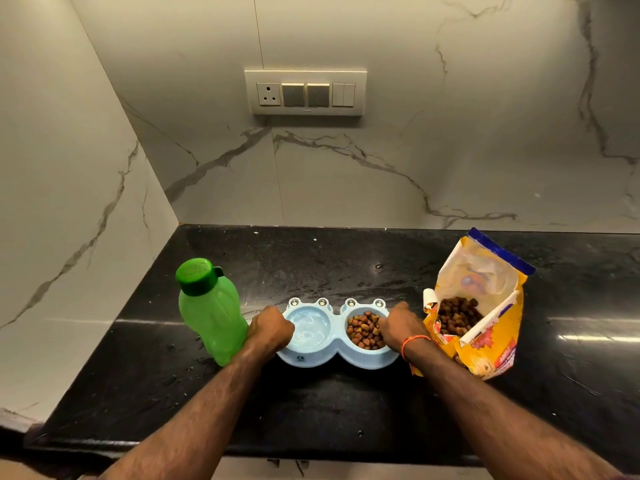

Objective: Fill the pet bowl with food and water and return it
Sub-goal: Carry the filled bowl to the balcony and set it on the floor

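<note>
A light blue double pet bowl (pixel 335 355) sits on the black counter. Its left cup holds water (pixel 311 329) and its right cup holds brown kibble (pixel 365 330). My left hand (pixel 272 329) grips the bowl's left end. My right hand (pixel 398 327) grips its right end, fingers over the rim. A green bottle (pixel 207 310) with its cap on stands just left of my left hand. An open yellow food bag (pixel 478 306) with kibble inside stands right of my right hand.
The black counter (pixel 311 271) carries scattered water drops and ends at a front edge near me. Marble walls close the back and left sides. A switch plate (pixel 305 92) is mounted on the back wall.
</note>
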